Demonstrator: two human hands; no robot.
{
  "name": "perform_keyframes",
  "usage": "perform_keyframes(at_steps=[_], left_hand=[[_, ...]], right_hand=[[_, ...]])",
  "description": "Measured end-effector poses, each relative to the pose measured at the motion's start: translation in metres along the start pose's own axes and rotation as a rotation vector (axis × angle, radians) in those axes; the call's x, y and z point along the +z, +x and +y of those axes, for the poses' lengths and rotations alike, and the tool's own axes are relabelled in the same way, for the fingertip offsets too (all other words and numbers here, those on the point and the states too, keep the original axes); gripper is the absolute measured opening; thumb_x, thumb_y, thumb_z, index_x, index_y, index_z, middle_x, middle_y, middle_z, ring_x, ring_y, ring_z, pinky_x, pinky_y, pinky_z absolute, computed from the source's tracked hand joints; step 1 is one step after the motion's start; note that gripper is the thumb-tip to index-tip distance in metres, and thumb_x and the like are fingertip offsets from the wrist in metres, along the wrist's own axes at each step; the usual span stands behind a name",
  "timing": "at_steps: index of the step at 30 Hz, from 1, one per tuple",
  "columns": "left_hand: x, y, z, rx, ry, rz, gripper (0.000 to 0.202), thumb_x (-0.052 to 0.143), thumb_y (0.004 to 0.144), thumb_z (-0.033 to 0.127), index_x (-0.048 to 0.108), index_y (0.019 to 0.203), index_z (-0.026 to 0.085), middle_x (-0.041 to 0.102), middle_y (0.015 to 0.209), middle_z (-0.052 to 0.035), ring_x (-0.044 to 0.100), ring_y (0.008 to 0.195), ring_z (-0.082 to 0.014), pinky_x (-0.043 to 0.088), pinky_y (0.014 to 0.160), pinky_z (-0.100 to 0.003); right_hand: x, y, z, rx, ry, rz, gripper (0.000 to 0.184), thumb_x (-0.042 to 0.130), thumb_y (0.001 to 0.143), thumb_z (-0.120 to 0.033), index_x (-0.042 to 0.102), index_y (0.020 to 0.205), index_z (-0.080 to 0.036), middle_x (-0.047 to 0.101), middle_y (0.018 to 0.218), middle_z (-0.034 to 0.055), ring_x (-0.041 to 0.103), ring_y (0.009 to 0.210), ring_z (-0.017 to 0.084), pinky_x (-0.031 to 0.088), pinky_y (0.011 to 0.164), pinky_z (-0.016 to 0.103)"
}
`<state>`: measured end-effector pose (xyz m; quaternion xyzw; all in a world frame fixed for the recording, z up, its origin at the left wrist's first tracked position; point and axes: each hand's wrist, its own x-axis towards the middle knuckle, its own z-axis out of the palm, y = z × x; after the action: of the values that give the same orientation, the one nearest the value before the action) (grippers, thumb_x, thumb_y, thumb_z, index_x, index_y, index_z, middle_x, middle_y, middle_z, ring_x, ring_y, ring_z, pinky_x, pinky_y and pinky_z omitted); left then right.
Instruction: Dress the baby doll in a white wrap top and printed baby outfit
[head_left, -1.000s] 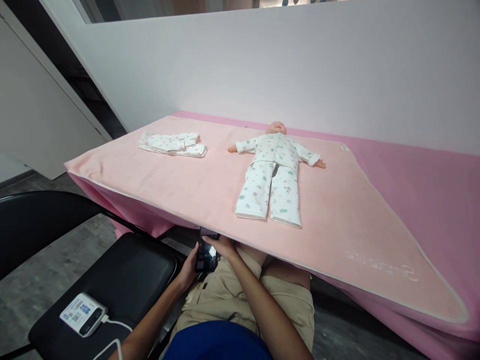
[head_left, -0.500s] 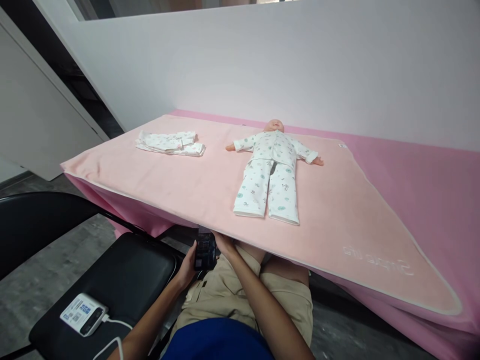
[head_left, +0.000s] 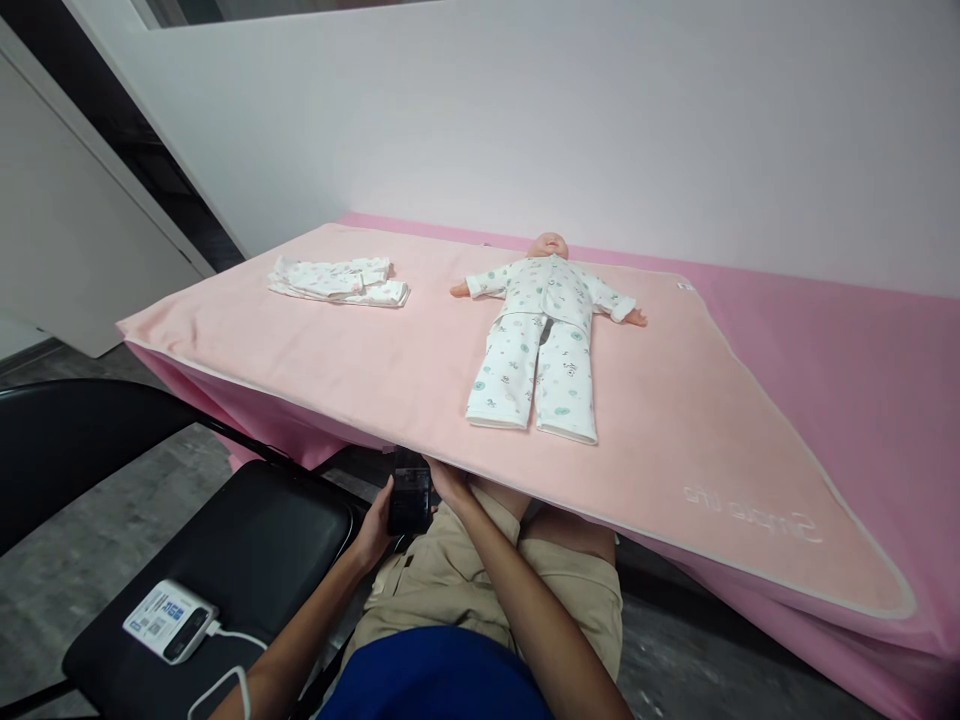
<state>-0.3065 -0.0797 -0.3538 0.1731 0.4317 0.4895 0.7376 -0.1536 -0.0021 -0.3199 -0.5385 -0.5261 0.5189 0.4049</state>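
I sit at a table draped in a pink blanket (head_left: 360, 360). Below its front edge my left hand (head_left: 375, 525) is closed around a dark phone (head_left: 409, 495), whose screen looks dark. My right hand (head_left: 448, 482) rests against the phone's right side, fingers curled on it and partly hidden under the blanket edge. A baby doll (head_left: 544, 330) in white printed pyjamas lies on its back in the middle of the blanket, arms spread. A folded set of baby clothes (head_left: 341, 280) lies to the doll's left.
A black folding chair (head_left: 225, 560) stands at my left. On its seat lies a white power bank (head_left: 171, 620) with a white cable. A white wall panel runs behind the table. A darker pink cover (head_left: 862, 380) spreads to the right.
The phone's lit screen has gone dark and both hands have drawn it slightly further under the blanket edge. The view has tipped a little lower.
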Motion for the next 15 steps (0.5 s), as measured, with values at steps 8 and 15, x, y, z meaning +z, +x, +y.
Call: perform_keyframes(at_steps=[8, 15], left_hand=[[-0.0006, -0.0015, 0.0006, -0.016, 0.007, 0.009, 0.062, 0.06, 0.102, 0.058, 0.066, 0.141, 0.01, 0.077, 0.126, -0.0215, 0.078, 0.111, -0.0387, 0.065, 0.094, -0.053], [0.0049, -0.0054, 0.0031, 0.017, 0.019, 0.016, 0.061, 0.07, 0.098, 0.045, 0.056, 0.151, 0.019, 0.075, 0.134, -0.0173, 0.079, 0.108, -0.0356, 0.065, 0.093, -0.049]], right_hand=[[-0.0002, -0.0013, 0.0005, 0.003, 0.026, -0.016, 0.049, 0.054, 0.101, -0.057, 0.068, 0.137, -0.027, 0.074, 0.136, 0.0064, 0.059, 0.14, 0.026, 0.036, 0.126, 0.046], [0.002, -0.0002, 0.0036, -0.003, 0.032, -0.021, 0.047, 0.058, 0.1, -0.054, 0.07, 0.136, -0.026, 0.074, 0.136, 0.0068, 0.06, 0.138, 0.028, 0.038, 0.125, 0.046]])
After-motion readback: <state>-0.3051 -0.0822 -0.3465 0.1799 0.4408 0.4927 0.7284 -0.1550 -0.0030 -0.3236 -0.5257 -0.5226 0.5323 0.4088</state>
